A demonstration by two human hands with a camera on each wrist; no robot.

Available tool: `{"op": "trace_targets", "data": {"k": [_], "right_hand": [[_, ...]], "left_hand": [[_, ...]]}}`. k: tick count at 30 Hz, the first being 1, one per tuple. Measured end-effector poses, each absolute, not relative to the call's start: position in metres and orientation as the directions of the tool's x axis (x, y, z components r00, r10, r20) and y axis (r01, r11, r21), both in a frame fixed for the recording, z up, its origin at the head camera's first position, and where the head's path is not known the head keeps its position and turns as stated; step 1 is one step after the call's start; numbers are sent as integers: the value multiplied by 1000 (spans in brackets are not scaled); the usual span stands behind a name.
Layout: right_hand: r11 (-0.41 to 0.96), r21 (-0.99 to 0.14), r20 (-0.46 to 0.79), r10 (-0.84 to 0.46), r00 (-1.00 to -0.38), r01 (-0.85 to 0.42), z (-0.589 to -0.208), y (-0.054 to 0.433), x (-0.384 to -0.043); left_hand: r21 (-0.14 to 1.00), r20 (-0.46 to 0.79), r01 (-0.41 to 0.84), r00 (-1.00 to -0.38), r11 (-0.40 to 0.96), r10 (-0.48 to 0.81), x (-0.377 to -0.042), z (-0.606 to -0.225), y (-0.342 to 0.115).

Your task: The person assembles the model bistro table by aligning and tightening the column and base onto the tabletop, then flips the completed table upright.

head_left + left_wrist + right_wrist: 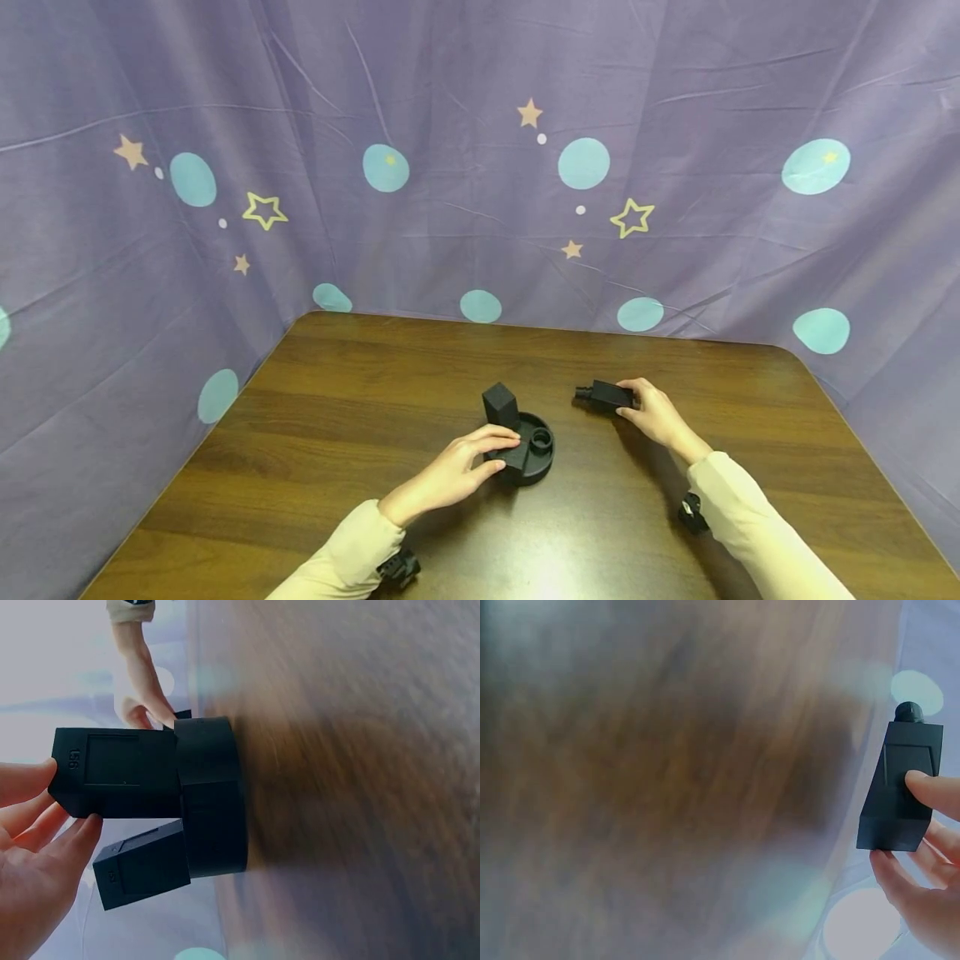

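A round black base [543,471] sits on the table, with an open ring-shaped socket [541,440] at its right side. Two black rectangular blocks stand up from it. My left hand [453,473] grips the nearer block [120,772], marked 156, by its upper end between thumb and fingers. Behind it the other block [501,406] stands untouched. To the right, my right hand [660,417] pinches a third black block [904,784] by one end, tilted on its side just above the table. A short round stub [909,712] sticks out of that block's far end.
The brown wooden table [337,392] reaches back to a purple curtain [465,225] with stars and blue dots. Black wrist devices are strapped under the left sleeve [360,542] and the right sleeve [738,504].
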State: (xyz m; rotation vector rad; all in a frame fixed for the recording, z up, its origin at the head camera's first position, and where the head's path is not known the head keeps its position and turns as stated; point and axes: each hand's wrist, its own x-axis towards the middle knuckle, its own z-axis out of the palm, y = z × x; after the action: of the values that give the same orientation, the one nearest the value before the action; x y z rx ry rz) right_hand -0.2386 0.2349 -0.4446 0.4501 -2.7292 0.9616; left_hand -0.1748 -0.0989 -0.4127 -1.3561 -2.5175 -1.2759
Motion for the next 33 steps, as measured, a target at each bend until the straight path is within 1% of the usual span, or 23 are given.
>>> {"op": "trace_targets", "data": {"k": [6,10,16,26,33], "right_hand": [[698,-605,308,-238,-921,-383,-440,228,-229],[677,-606,333,-259,-907,-416,-436,223,-222],[645,-576,412,-301,-860,-502,-430,213,-213],[597,-528,470,-387,-793,-604,-419,198,-199],[586,-511,483,-409,-774,-629,-414,190,-194]], "left_hand": [[659,362,698,-620,280,696,-178,-412,-103],[665,370,698,-617,266,694,-181,-413,-106],[699,342,664,-637,267,691,-184,-412,-108],[699,341,662,-641,270,688,-186,-411,-110],[707,327,647,-657,285,680,-186,-412,-110]]}}
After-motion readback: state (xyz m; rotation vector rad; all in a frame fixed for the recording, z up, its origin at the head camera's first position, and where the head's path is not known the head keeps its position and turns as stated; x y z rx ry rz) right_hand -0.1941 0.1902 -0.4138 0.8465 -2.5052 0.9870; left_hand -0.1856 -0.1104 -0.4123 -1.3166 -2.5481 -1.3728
